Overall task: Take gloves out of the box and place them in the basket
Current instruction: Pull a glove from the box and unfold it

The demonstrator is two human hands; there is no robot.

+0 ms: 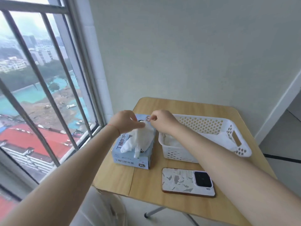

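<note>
Glove (138, 141) hanging below both hands over box (133, 154), left hand (126, 122) and right hand (160, 119) pinching its cuff

1. Two hands: the left hand (126, 121) and the right hand (160, 119).
2. One glove (140, 139) held up over the box.
3. One blue box (130, 158).
4. One white basket (208, 126).
5. More white gloves in the basket (225, 140), but I cannot tell how many.
6. One phone (187, 182).
7. One table (179, 207).
8. One window (40, 82).
</note>
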